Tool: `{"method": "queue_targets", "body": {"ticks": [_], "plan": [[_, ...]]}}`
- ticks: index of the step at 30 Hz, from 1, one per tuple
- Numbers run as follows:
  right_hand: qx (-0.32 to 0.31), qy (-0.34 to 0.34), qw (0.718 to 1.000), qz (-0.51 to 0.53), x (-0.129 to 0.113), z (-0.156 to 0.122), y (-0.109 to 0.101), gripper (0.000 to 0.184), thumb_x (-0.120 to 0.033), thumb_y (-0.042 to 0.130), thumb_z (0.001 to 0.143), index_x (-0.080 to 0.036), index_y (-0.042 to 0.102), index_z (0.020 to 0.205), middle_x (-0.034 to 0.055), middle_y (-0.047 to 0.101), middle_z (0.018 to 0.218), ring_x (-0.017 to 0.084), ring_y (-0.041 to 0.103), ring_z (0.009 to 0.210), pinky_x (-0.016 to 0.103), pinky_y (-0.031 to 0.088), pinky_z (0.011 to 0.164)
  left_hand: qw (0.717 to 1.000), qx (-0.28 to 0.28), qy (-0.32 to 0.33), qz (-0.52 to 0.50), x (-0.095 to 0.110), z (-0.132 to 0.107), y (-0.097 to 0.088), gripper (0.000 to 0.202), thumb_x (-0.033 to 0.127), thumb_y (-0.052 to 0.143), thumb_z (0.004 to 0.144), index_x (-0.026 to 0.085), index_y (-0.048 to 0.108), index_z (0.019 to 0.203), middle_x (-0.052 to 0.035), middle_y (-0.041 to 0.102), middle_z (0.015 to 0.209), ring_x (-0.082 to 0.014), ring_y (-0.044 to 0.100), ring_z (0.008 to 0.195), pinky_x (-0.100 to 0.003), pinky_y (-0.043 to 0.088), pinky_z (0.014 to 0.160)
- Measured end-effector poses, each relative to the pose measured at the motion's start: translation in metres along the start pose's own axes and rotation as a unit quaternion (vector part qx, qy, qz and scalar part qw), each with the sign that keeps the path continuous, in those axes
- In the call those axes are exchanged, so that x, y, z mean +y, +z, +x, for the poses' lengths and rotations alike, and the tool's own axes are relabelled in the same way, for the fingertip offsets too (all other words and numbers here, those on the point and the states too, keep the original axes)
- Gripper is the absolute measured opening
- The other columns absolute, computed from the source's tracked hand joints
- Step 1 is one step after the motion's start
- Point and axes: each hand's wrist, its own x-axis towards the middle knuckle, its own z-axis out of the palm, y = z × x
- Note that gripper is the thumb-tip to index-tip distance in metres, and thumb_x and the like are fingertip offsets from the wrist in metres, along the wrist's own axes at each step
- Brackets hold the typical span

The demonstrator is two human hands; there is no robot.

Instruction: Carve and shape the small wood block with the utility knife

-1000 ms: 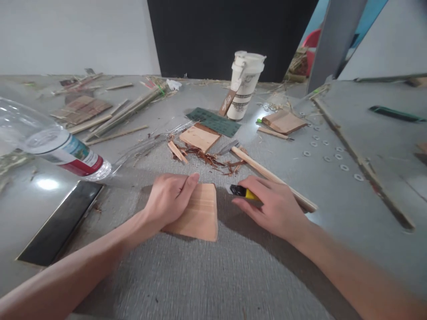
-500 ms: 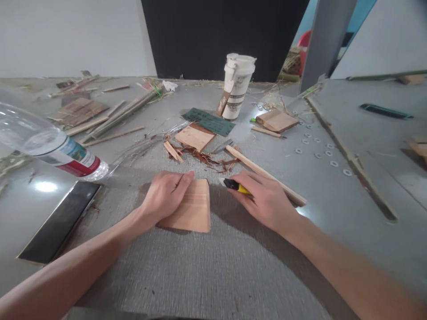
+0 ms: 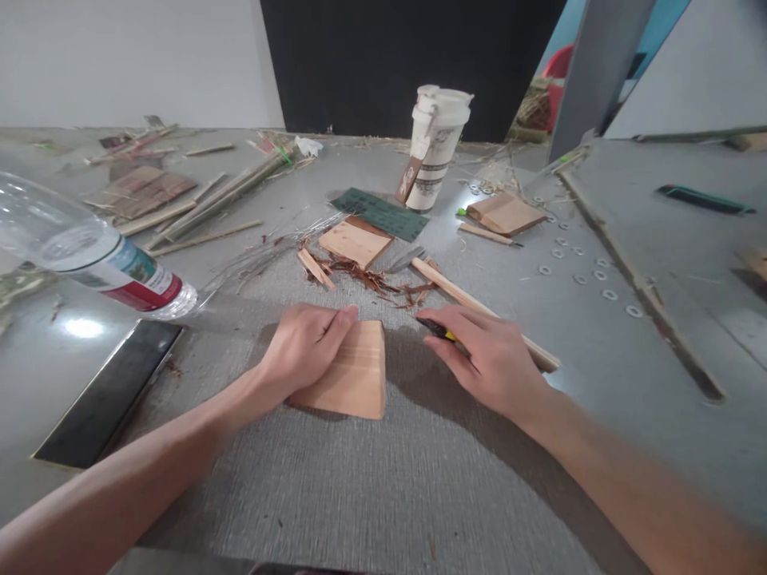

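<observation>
My left hand (image 3: 308, 347) is closed on the left side of a small wooden board (image 3: 347, 371), its thumb lying along the top face. Pale bands run across the board's grain. Off to the right, and apart from the board, my right hand (image 3: 488, 355) grips a black and yellow utility knife (image 3: 436, 327). The knife's front end points left toward the board; most of its handle is hidden in my palm, and hardly any blade can be made out. Beyond both hands lie reddish-brown shavings (image 3: 365, 275) and a second wooden block (image 3: 356, 239).
A wooden stick (image 3: 461, 291) lies just beyond my right hand. A water bottle (image 3: 125, 267) and a black phone-like slab (image 3: 108, 395) are at left. Farther back are green sandpaper (image 3: 383, 214), a lidded cup (image 3: 435, 152), a pencil (image 3: 488, 234) and several washers (image 3: 599, 275).
The knife's pale blade tip showed before and is now barely visible. My right hand has turned slightly around the knife. The whole view has shifted a little; my left hand still holds the board.
</observation>
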Motion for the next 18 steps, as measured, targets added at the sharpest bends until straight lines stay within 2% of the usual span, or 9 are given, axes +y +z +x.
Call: {"method": "queue_targets", "body": {"ticks": [3, 8, 10, 18], "plan": [[-0.002, 0.017, 1.0, 0.001, -0.0022, 0.0, -0.0037, 0.022, -0.026, 0.05, 0.104, -0.02, 0.058, 0.124, 0.0052, 0.074, 0.11, 0.015, 0.07, 0.087, 0.027, 0.052, 0.075, 1.0, -0.004, 0.005, 0.0, 0.0002, 0.0005, 0.0, 0.052, 0.041, 0.036, 0.103, 0.022, 0.02, 0.057, 0.0052, 0.024, 0.051, -0.0101, 0.029, 0.048, -0.032, 0.019, 0.057], [-0.016, 0.039, 0.999, -0.009, -0.0047, 0.0005, -0.0059, 0.019, -0.032, 0.046, 0.105, -0.02, 0.054, 0.119, -0.0003, 0.068, 0.08, 0.013, 0.059, 0.059, 0.027, 0.045, 0.06, 1.0, -0.008, 0.011, -0.002, 0.0032, -0.0025, -0.0028, 0.051, 0.04, 0.035, 0.103, 0.022, 0.022, 0.057, 0.0046, 0.029, 0.05, -0.0105, 0.031, 0.049, -0.032, 0.02, 0.057], [-0.02, 0.052, 0.998, -0.003, -0.0055, 0.0004, -0.0055, 0.016, -0.033, 0.047, 0.104, -0.022, 0.052, 0.114, -0.0026, 0.063, 0.074, 0.013, 0.057, 0.057, 0.027, 0.043, 0.058, 1.0, -0.01, 0.013, -0.003, 0.0039, -0.004, -0.004, 0.051, 0.04, 0.035, 0.103, 0.022, 0.022, 0.057, 0.0045, 0.029, 0.05, -0.0107, 0.03, 0.049, -0.032, 0.02, 0.058], [-0.044, 0.045, 0.998, 0.006, -0.0054, 0.0001, -0.0032, 0.013, -0.036, 0.047, 0.104, -0.024, 0.049, 0.107, 0.0003, 0.066, 0.08, 0.015, 0.061, 0.066, 0.027, 0.044, 0.062, 1.0, -0.023, 0.009, -0.003, -0.0009, -0.0027, -0.0058, 0.053, 0.044, 0.033, 0.104, 0.021, 0.023, 0.057, 0.0041, 0.03, 0.051, -0.0114, 0.03, 0.05, -0.033, 0.021, 0.059]]}}
